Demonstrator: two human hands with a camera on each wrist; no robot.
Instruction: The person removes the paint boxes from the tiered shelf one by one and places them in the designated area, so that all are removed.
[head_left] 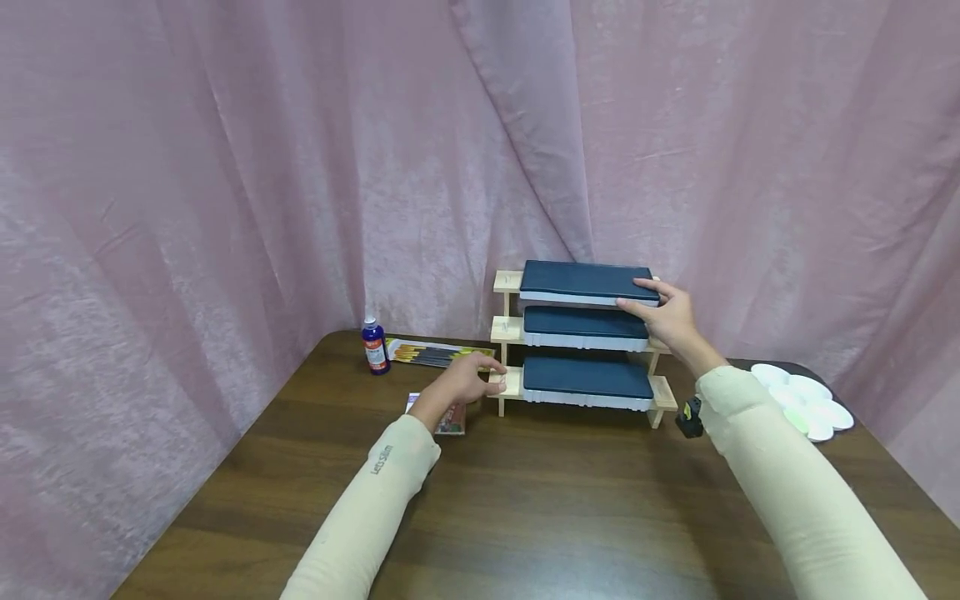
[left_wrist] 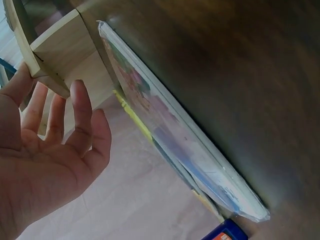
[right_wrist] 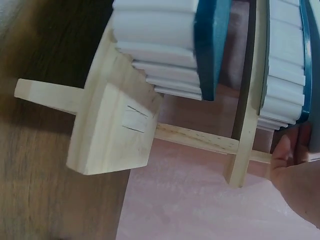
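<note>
A three-tier wooden rack stands at the back of the table. On its tiers lie three long white boxes with dark blue lids: a top box, a middle box and a bottom box. My left hand pinches the left end of the rack's lowest shelf, its other fingers spread behind the wood. My right hand holds the right end of the top box, fingers over the lid and thumb at the front side. Part of that hand shows beside the upper tiers in the right wrist view.
Left of the rack stand a blue bottle and, lying flat, a pack of brushes. A flat pictured packet lies partly under my left hand. The white flower-shaped palette is at right. Pink curtains hang behind.
</note>
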